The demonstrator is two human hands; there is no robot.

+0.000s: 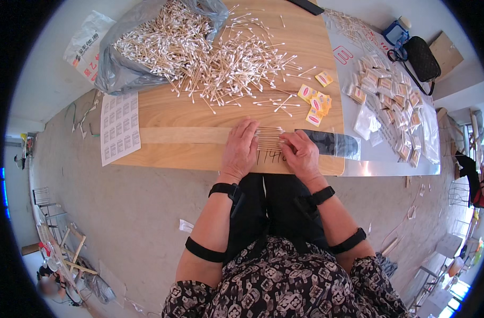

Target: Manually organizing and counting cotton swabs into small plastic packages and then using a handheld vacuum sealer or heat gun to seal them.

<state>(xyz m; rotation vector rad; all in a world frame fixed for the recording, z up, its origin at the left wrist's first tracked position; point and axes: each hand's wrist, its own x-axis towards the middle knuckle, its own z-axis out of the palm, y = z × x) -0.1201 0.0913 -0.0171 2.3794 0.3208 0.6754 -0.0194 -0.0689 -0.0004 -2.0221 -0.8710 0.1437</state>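
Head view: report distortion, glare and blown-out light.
Head view: front edge of the wooden table bows, corners black; head view: glare on the front edge of the silvery sheet, lower-right window washed out; head view: cotton swabs between left hand and right hand distinguishable.

On the counter, a swab row lies in front, a heap behind, a bag to its left. Cards lie right of the heap, packs farther right, a sheet far left.

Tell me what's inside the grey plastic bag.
The grey plastic bag holds a heap of cotton swabs, more lying on the table beside it. The heap hides whatever lies deeper.
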